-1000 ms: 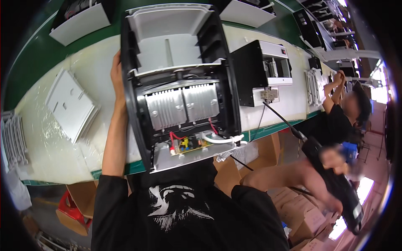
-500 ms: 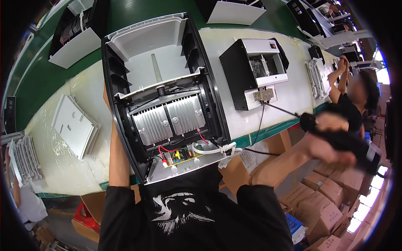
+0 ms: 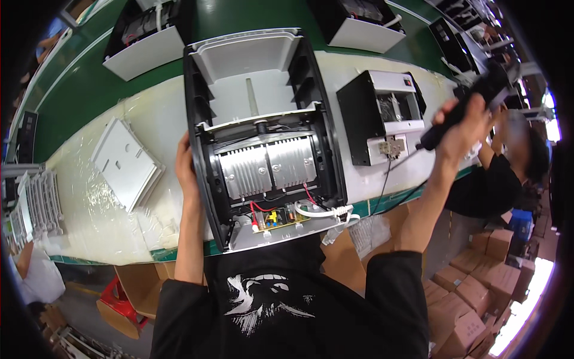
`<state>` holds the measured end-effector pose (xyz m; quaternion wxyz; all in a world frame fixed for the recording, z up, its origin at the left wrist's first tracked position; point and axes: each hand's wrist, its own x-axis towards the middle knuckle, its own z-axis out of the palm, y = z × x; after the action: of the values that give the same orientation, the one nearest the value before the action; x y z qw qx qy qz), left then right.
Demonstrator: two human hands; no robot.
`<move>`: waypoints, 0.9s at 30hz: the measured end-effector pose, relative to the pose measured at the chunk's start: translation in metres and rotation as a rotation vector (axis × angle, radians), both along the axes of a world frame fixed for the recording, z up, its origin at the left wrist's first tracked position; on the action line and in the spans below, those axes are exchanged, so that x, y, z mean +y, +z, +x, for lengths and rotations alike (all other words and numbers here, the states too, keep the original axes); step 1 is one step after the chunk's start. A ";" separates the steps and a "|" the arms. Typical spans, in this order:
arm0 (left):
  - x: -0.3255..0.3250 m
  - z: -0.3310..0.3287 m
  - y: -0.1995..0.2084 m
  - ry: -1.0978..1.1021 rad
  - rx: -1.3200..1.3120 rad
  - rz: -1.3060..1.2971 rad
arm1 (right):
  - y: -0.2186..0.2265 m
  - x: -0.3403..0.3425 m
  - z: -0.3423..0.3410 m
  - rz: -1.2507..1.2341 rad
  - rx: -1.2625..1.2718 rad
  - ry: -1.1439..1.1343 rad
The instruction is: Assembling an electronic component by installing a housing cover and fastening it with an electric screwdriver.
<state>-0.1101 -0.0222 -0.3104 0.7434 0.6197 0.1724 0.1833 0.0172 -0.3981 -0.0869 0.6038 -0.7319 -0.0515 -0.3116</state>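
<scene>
An open black appliance housing (image 3: 332, 149) with a white inner shell stands in front of me. Inside it are two finned silver heatsinks (image 3: 245, 173), and a small circuit board (image 3: 281, 219) with red and white wires lies at its near end. My left hand (image 3: 186, 164) is at the housing's left side, its fingers partly hidden behind the wall. In my right hand (image 3: 469, 128) is a black electric screwdriver (image 3: 457, 116), tilted, its long bit pointing down and left. The bit's tip is close to the front of a black-and-white screw feeder (image 3: 362, 116); contact is unclear.
Flat white panels (image 3: 127, 170) lie stacked on the left, beside a row of white slatted parts (image 3: 40, 203). More black-and-white housings (image 3: 146, 51) stand on the green conveyor (image 3: 233, 18) behind. Another person (image 3: 499, 185) works at right, near cardboard boxes (image 3: 460, 311).
My right hand has swung the electric screwdriver up and inward from the far right, bringing the bit near the screw feeder. My left hand stays at the housing and shows more. The whole view has shifted.
</scene>
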 end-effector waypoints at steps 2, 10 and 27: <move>-0.014 -0.012 0.011 0.019 -0.050 -0.104 | 0.012 -0.011 -0.022 0.046 -0.023 0.000; -0.043 -0.005 0.082 0.097 -0.302 -0.231 | 0.093 0.000 -0.059 0.140 -0.350 0.773; -0.050 -0.042 0.136 -0.104 -0.048 -0.162 | 0.101 0.085 0.009 0.111 -0.222 1.098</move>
<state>-0.1525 -0.0726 -0.1739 0.8035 0.5612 0.1362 0.1446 0.0265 -0.3134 0.0142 0.7058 -0.5277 -0.4716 -0.0291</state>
